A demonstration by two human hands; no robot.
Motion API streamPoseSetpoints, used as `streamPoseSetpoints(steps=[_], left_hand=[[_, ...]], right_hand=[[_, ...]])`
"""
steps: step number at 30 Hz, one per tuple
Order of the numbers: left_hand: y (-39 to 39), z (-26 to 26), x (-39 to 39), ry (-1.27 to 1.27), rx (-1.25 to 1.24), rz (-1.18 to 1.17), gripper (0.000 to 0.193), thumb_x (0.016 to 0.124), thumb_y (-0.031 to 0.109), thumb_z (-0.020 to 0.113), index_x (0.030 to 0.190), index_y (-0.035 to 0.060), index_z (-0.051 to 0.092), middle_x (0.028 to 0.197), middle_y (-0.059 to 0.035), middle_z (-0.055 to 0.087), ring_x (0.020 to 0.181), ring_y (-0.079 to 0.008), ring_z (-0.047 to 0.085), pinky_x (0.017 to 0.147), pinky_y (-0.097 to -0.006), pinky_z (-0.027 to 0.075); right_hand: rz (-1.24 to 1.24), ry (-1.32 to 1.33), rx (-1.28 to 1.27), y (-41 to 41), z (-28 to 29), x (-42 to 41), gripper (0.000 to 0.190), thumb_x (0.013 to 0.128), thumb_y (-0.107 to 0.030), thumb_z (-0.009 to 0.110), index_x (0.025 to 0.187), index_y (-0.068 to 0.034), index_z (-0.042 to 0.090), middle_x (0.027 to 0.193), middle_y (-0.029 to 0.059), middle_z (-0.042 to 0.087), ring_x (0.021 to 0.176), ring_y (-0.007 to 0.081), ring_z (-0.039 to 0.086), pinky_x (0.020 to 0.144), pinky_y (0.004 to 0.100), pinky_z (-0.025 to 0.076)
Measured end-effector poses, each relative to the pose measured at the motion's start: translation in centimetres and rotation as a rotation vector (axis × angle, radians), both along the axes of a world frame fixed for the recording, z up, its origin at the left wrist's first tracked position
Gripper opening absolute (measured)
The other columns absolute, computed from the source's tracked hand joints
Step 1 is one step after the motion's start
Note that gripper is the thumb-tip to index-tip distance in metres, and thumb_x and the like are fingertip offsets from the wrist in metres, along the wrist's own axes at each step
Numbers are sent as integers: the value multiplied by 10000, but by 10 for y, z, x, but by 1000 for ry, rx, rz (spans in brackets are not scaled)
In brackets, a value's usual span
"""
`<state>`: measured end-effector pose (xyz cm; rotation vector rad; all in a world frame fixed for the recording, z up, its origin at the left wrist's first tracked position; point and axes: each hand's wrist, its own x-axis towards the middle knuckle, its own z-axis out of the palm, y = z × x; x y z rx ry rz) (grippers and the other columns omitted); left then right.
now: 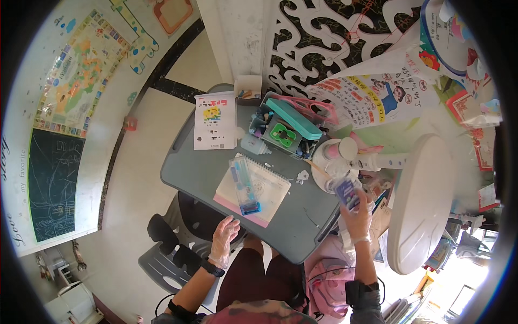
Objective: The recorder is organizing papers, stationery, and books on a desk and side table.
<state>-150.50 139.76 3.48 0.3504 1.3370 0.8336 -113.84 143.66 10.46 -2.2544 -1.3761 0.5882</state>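
Observation:
My left hand [225,239], in a thin clear plastic glove, hangs in the air just off the front edge of the grey table [190,162]. Its fingers are slightly curled and apart, with nothing in them. My right hand [358,220], gloved likewise, grips a small purple-blue packet or box [347,192] bearing writing, blurred, over the table's right side. On the table lies an open spiral notebook [275,182] with a pink lower edge. A clear plastic pencil case [244,186] with blue ends rests slantwise across it.
Behind the notebook stand a desk organiser [263,139] with a teal case [293,119] on top, a translucent bottle [254,144] and a printed sheet [214,121]. White paper scraps [302,175] lie nearby. At the right is a large white round lid [421,202]; below, a pink backpack [334,279].

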Motion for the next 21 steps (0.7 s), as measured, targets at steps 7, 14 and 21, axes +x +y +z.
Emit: streamPoseSetpoints(steps=[7, 14, 21], left_hand=[[-2, -5, 14, -35, 17, -65, 489, 882, 315, 575, 1293, 73, 468, 1169, -83, 576, 1058, -186, 537, 963, -331, 381], [-3, 5, 29, -23, 58, -128, 467, 889, 266, 545, 1304, 69, 460, 1169, -81, 576, 1055, -180, 537, 949, -318, 390], [-9, 3, 28, -4, 20, -96, 513, 871, 328, 580, 1298, 68, 464, 1176, -81, 568, 1045, -175, 539, 946, -317, 392]], right_hand=[[157, 125, -164, -84, -78, -38, 657, 652, -149, 726, 1247, -101, 451, 1128, 125, 493, 966, 264, 537, 784, 354, 469], [140, 34, -43, -87, -109, -45, 697, 654, -232, 756, 1267, -133, 440, 1176, 110, 500, 917, 296, 584, 756, 386, 497], [86, -338, 12, -28, -111, 50, 664, 712, -198, 721, 1287, -39, 431, 1310, 187, 445, 1220, 347, 418, 1007, 409, 356]])
